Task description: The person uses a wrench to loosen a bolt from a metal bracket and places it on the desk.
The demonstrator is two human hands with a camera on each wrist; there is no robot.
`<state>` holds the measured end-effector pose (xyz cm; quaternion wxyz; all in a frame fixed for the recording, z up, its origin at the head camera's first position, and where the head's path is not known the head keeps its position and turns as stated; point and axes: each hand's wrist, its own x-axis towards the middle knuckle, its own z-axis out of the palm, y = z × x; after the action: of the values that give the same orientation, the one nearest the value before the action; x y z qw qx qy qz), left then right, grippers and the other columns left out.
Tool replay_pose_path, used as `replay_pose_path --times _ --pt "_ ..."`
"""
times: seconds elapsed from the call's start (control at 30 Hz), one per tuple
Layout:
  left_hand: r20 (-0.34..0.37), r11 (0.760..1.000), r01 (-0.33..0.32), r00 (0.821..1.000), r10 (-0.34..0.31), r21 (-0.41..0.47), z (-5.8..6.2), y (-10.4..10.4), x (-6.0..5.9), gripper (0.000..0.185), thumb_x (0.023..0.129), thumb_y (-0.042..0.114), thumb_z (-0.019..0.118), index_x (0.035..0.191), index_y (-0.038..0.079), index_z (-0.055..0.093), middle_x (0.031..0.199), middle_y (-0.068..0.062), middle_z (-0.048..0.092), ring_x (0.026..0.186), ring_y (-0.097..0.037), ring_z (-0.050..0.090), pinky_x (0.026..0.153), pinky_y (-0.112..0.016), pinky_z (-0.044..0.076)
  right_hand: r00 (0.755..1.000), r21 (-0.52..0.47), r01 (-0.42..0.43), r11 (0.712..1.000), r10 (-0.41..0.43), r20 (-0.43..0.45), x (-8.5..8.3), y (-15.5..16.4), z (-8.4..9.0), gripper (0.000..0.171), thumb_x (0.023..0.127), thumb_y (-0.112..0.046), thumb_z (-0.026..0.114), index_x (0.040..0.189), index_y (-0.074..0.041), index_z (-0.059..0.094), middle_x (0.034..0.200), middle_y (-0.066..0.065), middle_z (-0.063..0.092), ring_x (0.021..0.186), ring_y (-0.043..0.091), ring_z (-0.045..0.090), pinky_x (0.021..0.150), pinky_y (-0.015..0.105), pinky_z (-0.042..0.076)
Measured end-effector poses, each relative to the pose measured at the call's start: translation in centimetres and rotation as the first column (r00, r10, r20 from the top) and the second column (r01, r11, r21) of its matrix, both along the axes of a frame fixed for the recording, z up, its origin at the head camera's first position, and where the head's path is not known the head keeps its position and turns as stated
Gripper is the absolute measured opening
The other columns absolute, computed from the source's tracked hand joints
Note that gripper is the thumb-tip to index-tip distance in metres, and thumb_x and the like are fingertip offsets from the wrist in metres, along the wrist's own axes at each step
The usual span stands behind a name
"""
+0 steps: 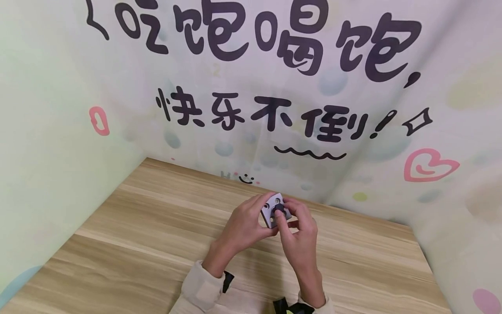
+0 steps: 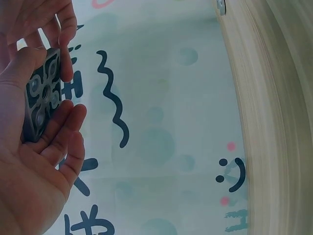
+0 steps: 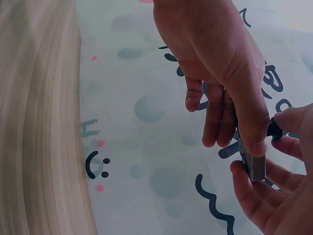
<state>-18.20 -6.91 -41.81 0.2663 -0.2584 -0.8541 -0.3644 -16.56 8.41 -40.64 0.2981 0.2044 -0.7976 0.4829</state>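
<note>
- While both hands are raised above the wooden table (image 1: 129, 244), the left hand (image 1: 243, 224) grips a small grey block (image 1: 273, 210) by its edges, thumb on one side and fingers curled round the other.
- Seen from the left wrist, the block's underside shows dark with pale rounded cut-outs, and it sits between that hand's fingertips and palm.
- On the block's pale top face are round holes, and a small black knob (image 1: 280, 209) sits at one of them.
- The right hand (image 1: 298, 233) pinches that black knob between thumb and forefinger, right against the block; its other fingers curl beneath the block.
- Behind the block stands a pale printed backdrop (image 1: 353, 144) with large dark characters, a wavy line and a pink heart; a little smiley face (image 1: 245, 178) is printed low on it, just beyond the table's far edge.
- Cream sleeves (image 1: 204, 288) cover the wrists, nearer the viewer than the block.
</note>
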Motion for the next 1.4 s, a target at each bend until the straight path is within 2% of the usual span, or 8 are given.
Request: replay_pose_path --times 0.3,0.67,0.9,1.07,1.4 --pt "0.001 1.000 -0.006 1.000 0.006 0.002 0.07 -0.12 0.02 0.073 0.071 0.024 0.089 0.134 0.007 0.056 0.118 -0.006 0.067 0.097 -0.016 0.064 0.080 -0.030 0.055 0.999 0.004 -0.028 1.000 0.028 -0.029 -0.21 0.06 -0.31 0.020 0.091 -0.002 0.068 0.110 -0.004 0.069 0.115 0.011 0.067 0.092 0.011 0.061 0.063 0.017 0.052" --pt "-0.001 1.000 -0.013 1.000 0.013 0.001 0.06 -0.13 0.04 0.072 0.072 0.025 0.088 0.134 0.005 0.056 0.119 -0.007 0.067 0.098 -0.017 0.065 0.080 -0.030 0.055 0.999 0.011 -0.046 0.999 0.046 -0.025 -0.21 0.15 -0.24 0.023 0.091 -0.001 0.066 0.114 -0.004 0.069 0.118 0.012 0.066 0.099 0.012 0.062 0.065 0.016 0.052" --pt "0.005 1.000 -0.007 1.000 0.007 0.006 0.03 -0.19 0.04 0.074 0.071 0.022 0.089 0.134 0.006 0.055 0.119 -0.006 0.067 0.097 -0.016 0.064 0.080 -0.030 0.055 0.999 0.011 -0.047 0.999 0.048 -0.024 -0.27 0.13 -0.26 0.030 0.090 0.000 0.066 0.120 -0.001 0.065 0.115 0.011 0.066 0.093 0.017 0.065 0.063 0.018 0.053" --pt "-0.001 1.000 -0.009 1.000 0.009 0.004 0.06 -0.18 0.06 0.075 0.069 0.022 0.090 0.134 0.007 0.055 0.118 -0.005 0.067 0.097 -0.016 0.064 0.079 -0.030 0.055 0.999 0.008 -0.041 0.999 0.041 -0.006 -0.19 0.10 -0.18 0.033 0.090 -0.001 0.067 0.123 -0.001 0.062 0.115 0.011 0.067 0.094 0.024 0.068 0.064 0.020 0.054" --pt "-0.057 1.000 -0.002 0.998 0.001 -0.015 0.02 0.18 0.03 0.078 0.065 0.020 0.091 0.133 0.006 0.056 0.116 -0.006 0.068 0.100 -0.018 0.065 0.082 -0.031 0.055 0.999 -0.039 0.031 0.999 -0.032 -0.021 -0.04 -0.31 -0.23 0.036 0.084 -0.002 0.076 0.118 0.000 0.064 0.112 0.012 0.070 0.090 0.024 0.069 0.059 0.022 0.053"
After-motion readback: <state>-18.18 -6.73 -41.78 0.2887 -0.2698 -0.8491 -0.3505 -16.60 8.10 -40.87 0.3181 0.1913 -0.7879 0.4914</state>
